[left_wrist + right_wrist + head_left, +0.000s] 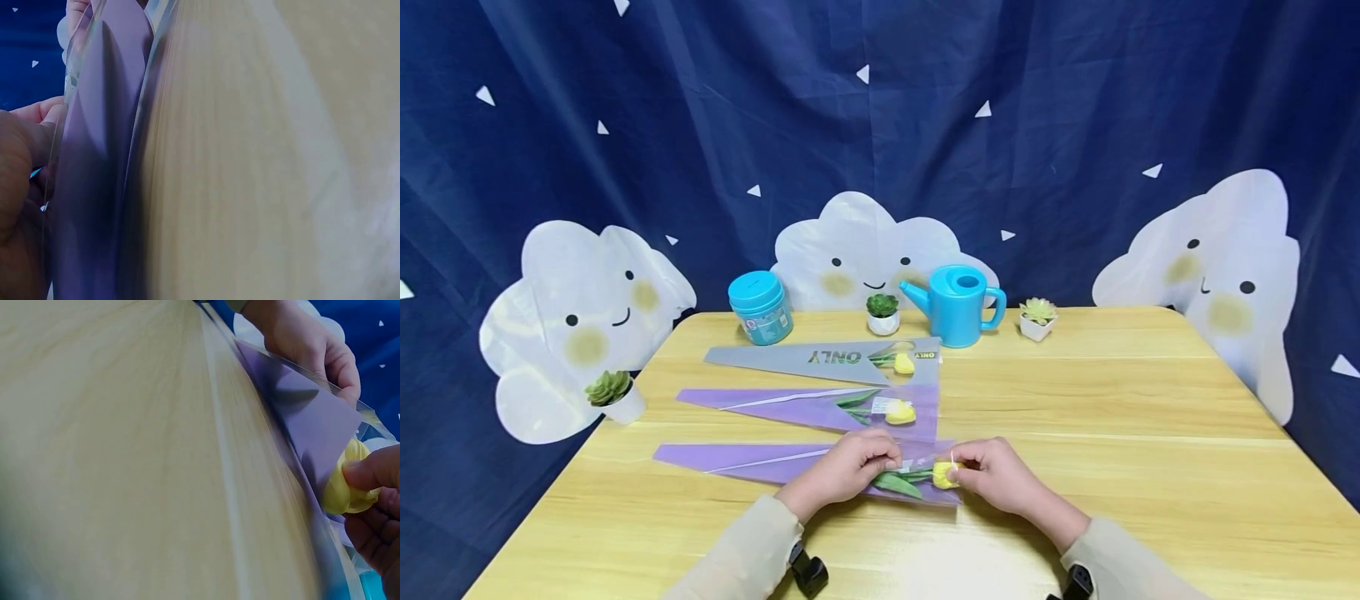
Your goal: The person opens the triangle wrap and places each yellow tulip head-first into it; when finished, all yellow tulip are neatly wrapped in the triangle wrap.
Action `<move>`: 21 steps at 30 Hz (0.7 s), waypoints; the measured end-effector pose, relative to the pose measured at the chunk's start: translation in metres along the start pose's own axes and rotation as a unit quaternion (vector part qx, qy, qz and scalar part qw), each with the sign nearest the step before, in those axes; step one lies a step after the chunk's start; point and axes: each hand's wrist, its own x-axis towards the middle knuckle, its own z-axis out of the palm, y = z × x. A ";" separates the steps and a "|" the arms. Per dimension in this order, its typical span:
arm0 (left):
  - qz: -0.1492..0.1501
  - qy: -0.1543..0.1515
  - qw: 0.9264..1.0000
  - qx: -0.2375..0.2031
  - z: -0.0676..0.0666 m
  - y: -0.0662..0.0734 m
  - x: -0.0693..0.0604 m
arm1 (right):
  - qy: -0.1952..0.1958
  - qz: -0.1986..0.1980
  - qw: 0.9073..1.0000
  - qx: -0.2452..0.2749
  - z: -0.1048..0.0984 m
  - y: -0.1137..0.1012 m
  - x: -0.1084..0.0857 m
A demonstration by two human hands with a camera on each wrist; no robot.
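Observation:
Closest to me on the table lies a purple flower sleeve with a clear film front, holding an artificial yellow tulip with green leaves. My left hand pinches the clear film at the sleeve's upper edge; in the left wrist view its thumb presses on the film. At the wide right end, my right hand grips the tulip's bloom between thumb and fingers. Part of the stem is hidden by the sleeve and my left hand.
Behind lie another purple sleeve and a grey sleeve, each with a yellow tulip. Along the back stand a blue tub, a small potted plant, a blue watering can and a succulent. A potted succulent leans at left.

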 end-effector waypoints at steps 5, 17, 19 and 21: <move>0.014 0.004 1.000 0.004 -0.001 0.002 0.003 | -0.001 0.036 0.999 0.004 0.002 -0.002 0.002; 0.016 0.003 1.000 0.004 0.001 0.000 0.002 | -0.003 0.043 0.999 0.027 0.004 -0.001 0.005; 0.014 0.004 1.000 0.003 0.001 0.000 0.002 | -0.008 0.045 0.999 0.030 0.004 0.000 0.004; 0.012 0.005 1.000 0.000 0.001 -0.001 0.002 | -0.014 0.042 0.998 0.036 0.002 0.003 0.003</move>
